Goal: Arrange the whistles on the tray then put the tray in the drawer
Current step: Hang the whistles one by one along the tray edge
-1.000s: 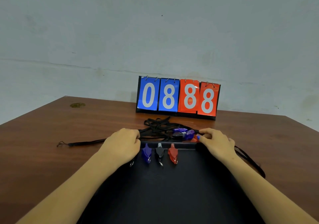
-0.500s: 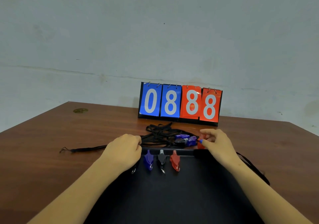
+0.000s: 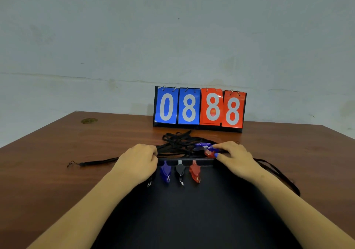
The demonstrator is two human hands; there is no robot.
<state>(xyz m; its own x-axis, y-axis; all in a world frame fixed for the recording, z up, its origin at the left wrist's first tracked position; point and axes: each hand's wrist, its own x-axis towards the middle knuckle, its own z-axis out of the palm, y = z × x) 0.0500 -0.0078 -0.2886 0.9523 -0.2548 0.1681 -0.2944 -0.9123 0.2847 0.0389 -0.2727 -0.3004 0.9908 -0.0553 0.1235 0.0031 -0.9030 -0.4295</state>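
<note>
Black tray (image 3: 192,220) lies on the brown wooden table (image 3: 48,172) directly in front of you, its far rim running between your two hands. Three whistles rest in a row just inside that rim: a purple whistle (image 3: 165,172) on the left, a dark grey whistle (image 3: 179,170) in the middle and a red whistle (image 3: 194,171) on the right, each pointing its narrow end away from you. Your left hand (image 3: 138,163) sits at the tray's far left corner with fingers curled, gripping the black lanyard cords (image 3: 178,145) that lie tangled just beyond the tray. Your right hand (image 3: 235,157) is at the far right corner, fingertips pinching a small red and blue whistle (image 3: 210,152) beside the rim. More whistles (image 3: 202,146), purple and black, lie among the cords next to it. Behind the tangle, near the wall, stands a flip scoreboard (image 3: 199,108) showing 08 in blue and 88 in red.
</note>
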